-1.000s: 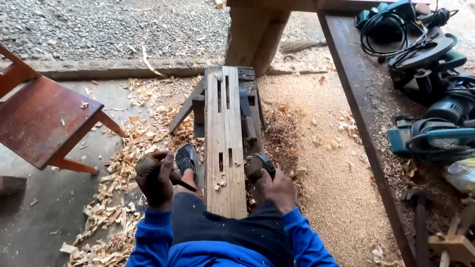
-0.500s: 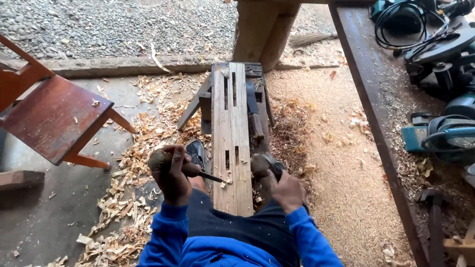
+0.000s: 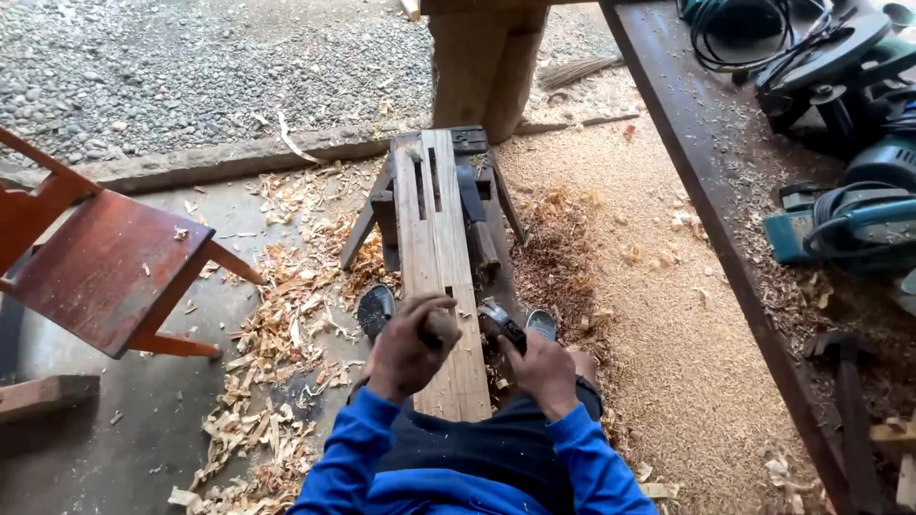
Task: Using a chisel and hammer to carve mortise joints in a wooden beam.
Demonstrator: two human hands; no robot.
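Over the plank (image 3: 434, 238) our left hand (image 3: 405, 348) is raised, fist clamped around a wooden mallet handle (image 3: 441, 327). Our right hand (image 3: 541, 367) rests lower, closed on a chisel (image 3: 503, 324) at the plank's right edge, its metal end angled up and left. The plank lies on a low bench (image 3: 477, 205), long axis running straight away from us, among shavings (image 3: 277, 315).

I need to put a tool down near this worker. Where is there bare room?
Bare concrete lies below the red chair, left of the shavings. The sawdust floor between plank and bench is open. The bench's tool end is crowded.
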